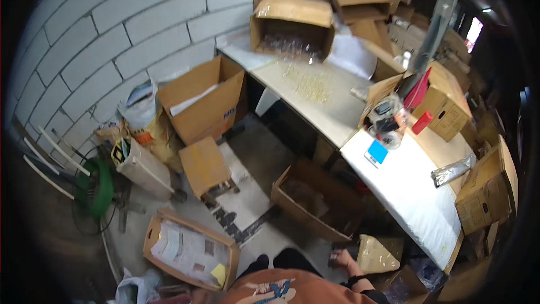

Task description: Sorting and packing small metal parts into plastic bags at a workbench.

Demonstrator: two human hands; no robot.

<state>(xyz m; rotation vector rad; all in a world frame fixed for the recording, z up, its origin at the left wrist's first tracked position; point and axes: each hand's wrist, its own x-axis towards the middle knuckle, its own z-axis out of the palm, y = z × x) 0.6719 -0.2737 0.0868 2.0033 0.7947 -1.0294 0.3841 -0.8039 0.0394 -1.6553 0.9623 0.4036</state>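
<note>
White block wall [157,22] closes off the upper left, and a long table [396,191] runs from it down to the lower right. Its near edge drops straight to the floor [253,253], where open room is tight: a narrow patch by the person's feet, bounded by boxes on both sides. Cartons crowd the table's far side, while its white near end has a broad bare stretch. At the wall end, a tipped carton [292,8] lies with its mouth toward the person and clear plastic pieces inside; small yellowish bits [312,87] are scattered before it.

On the floor, a tall open carton [197,115] stands near the wall, with a low stool [205,160] just in front. An open box [306,220] sits along the table's near edge, and a paper-lined box [233,262] lies left of the feet. A green fan [97,188] stands farther left.

Out on the person's right, the bent forearm reaches low. The right hand [340,258] is near a tan package [379,253], which lies below the table's edge; its fingers look curled, but I cannot tell whether the grip holds anything. The left hand is out of view, its grip unknown.
</note>
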